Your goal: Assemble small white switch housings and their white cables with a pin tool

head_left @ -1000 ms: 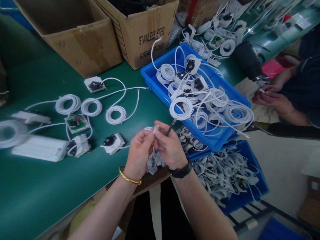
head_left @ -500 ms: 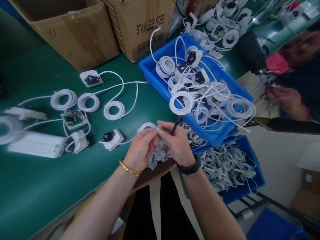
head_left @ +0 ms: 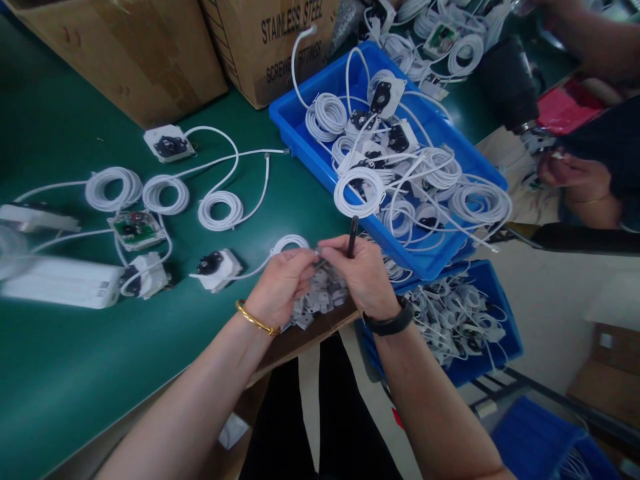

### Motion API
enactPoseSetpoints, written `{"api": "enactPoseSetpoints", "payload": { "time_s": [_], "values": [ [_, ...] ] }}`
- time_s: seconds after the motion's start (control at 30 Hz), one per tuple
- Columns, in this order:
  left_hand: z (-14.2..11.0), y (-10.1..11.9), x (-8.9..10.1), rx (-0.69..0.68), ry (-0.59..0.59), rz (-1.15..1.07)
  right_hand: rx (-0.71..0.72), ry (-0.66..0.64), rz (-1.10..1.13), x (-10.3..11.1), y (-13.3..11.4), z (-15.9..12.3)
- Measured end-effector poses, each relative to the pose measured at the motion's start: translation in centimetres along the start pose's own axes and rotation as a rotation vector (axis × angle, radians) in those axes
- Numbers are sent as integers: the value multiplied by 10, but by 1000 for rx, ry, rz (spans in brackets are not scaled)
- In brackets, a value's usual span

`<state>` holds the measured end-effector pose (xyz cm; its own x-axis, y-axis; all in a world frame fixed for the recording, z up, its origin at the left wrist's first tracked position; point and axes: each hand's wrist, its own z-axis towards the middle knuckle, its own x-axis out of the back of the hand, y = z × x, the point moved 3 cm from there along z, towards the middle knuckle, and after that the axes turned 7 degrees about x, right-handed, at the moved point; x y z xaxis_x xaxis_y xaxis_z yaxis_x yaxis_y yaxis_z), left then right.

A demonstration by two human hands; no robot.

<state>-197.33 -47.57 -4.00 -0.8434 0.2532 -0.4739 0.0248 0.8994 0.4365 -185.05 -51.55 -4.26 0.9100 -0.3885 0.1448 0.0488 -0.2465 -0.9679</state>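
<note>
My left hand (head_left: 283, 283) is closed in a pinch on the end of a white cable (head_left: 290, 240), whose loop shows just behind the fingers. The cable seems to run left to a white housing with a black round part (head_left: 217, 269) on the table. My right hand (head_left: 365, 272) holds a slim black pen-like tool (head_left: 353, 235) upright between its fingers. Its thumb and fingertip also pinch at the cable end, meeting the left fingertips; the tiny piece there is too small to make out. Beneath both hands lies a pile of small grey clips or blocks (head_left: 320, 297).
A blue tray (head_left: 310, 157) full of coiled cables and housings stands ahead right; another blue bin (head_left: 500, 293) sits lower right. Cardboard boxes (head_left: 150, 73) stand at the back. More coiled units (head_left: 167, 195) and a white box (head_left: 63, 280) lie left. A co-worker's hand (head_left: 583, 177) works beside a power driver (head_left: 510, 87).
The view has shifted slightly, so the table items sit further left and higher. My hands stay fingertip to fingertip; the black tool in my right hand now stands more upright and shows more.
</note>
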Motion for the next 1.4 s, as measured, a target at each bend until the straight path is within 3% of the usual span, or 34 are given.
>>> {"api": "enactPoseSetpoints", "payload": {
  "time_s": [0.4, 0.5, 0.7, 0.87, 1.03, 1.13, 1.3, 1.4],
  "values": [
    [1, 0, 1, 7, -81, 74, 75, -51, -54, 8, 2, -4],
    [0, 3, 0, -100, -41, 191, 76, -48, -126, 9, -1, -1],
    [2, 11, 4, -338, 192, 418, 108, -26, -190, 8, -7, 2],
    [1, 16, 4, -495, 186, 567, 102, 5, -184, 9, -7, 2],
    [-8, 23, 2, -715, 319, 861, 51, -6, -163, 10, -7, 3],
    [-10, 25, 2, -809, 311, 1008, 40, -22, -166, 10, -9, 3],
    [-8, 28, 1, -806, 289, 1044, 43, -41, -209, 10, -13, 5],
    [-4, 29, 3, -705, 280, 937, 60, -58, -222, 10, -13, 6]
  ]
}}
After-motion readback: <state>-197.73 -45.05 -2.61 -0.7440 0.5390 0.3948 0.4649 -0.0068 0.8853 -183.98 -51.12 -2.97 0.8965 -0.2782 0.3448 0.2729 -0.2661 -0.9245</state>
